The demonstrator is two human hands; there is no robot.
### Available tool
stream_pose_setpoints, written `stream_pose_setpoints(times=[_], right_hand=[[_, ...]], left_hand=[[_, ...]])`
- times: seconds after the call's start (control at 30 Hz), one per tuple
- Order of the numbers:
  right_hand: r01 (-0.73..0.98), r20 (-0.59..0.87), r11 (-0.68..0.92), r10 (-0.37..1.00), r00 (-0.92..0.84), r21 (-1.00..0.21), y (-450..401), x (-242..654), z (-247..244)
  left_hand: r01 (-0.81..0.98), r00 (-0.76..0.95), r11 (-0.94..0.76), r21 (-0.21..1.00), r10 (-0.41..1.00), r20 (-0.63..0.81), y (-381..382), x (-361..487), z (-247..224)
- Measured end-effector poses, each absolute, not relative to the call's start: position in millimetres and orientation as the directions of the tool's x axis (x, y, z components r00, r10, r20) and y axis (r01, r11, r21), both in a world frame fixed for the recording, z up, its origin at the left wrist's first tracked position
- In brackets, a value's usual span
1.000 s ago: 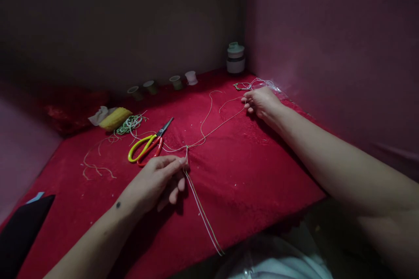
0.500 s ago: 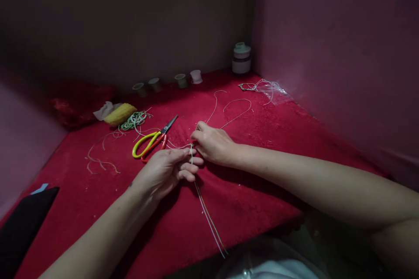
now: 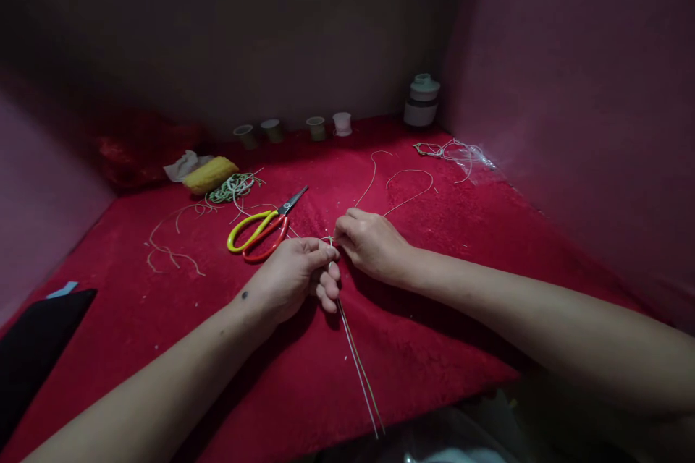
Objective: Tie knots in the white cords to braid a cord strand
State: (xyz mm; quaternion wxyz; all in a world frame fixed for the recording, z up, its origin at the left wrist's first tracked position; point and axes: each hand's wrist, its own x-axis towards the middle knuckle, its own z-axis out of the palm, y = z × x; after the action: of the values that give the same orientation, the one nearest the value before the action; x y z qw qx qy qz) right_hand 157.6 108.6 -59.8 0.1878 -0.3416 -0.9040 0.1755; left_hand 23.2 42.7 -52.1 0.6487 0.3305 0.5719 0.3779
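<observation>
Thin white and green cords (image 3: pixel 355 358) hang from between my hands toward the table's front edge. My left hand (image 3: pixel 304 271) is closed, thumb against fingers, pinching the cords just below a small knot (image 3: pixel 331 239). Just right of the knot, my right hand (image 3: pixel 372 242) is closed in a pinch on a cord; its fingertips are partly hidden. Loose cord ends (image 3: pixel 410 172) curve over the red cloth beyond my right hand. Scissors (image 3: pixel 267 226) with one yellow and one red handle lie left of the knot, blades pointing away.
Near the back wall stand several small spools (image 3: pixel 316 129) and a white jar (image 3: pixel 422 101). Tangled cords (image 3: pixel 231 189) lie by a yellow bundle (image 3: pixel 211 175) at the left. More cord rests on clear plastic (image 3: pixel 475 161) at right. A black object (image 3: pixel 43 347) sits at the left edge.
The whole view has shifted, so the objects appear slightly farther right. My left hand has turned and its fingers have curled in closer around the cords. My right hand stays beside the knot.
</observation>
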Motion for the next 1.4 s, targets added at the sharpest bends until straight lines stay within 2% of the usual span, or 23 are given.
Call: stream_pose_setpoints(times=[0.17,0.3,0.6,0.77,0.93,1.2,1.4], right_hand=[[0.513,0.078,0.563,0.719,-0.690,-0.648,116,156,-52],[0.508,-0.037,0.468,0.709,-0.704,-0.723,124,155,-52],[0.567,-0.042,0.557,0.690,-0.722,-0.607,136,147,-50],[0.618,-0.073,0.550,0.712,-0.699,-0.562,135,143,-50],[0.652,-0.020,0.578,0.740,-0.672,-0.490,130,143,-52],[0.669,-0.014,0.585,0.748,-0.664,-0.459,124,146,-52],[0.670,-0.023,0.555,0.762,-0.648,-0.493,124,145,-52]], left_hand=[[-0.124,0.050,0.526,0.842,0.850,-0.524,43,27,-48],[-0.122,0.060,0.525,0.842,0.851,-0.522,44,26,-50],[-0.100,0.049,0.520,0.849,0.854,-0.517,40,25,-52],[-0.083,0.077,0.510,0.856,0.860,-0.505,41,24,-55],[-0.082,0.084,0.510,0.856,0.860,-0.504,40,23,-54],[-0.101,0.060,0.483,0.870,0.875,-0.479,38,25,-55],[-0.097,0.064,0.470,0.877,0.882,-0.466,38,24,-56]])
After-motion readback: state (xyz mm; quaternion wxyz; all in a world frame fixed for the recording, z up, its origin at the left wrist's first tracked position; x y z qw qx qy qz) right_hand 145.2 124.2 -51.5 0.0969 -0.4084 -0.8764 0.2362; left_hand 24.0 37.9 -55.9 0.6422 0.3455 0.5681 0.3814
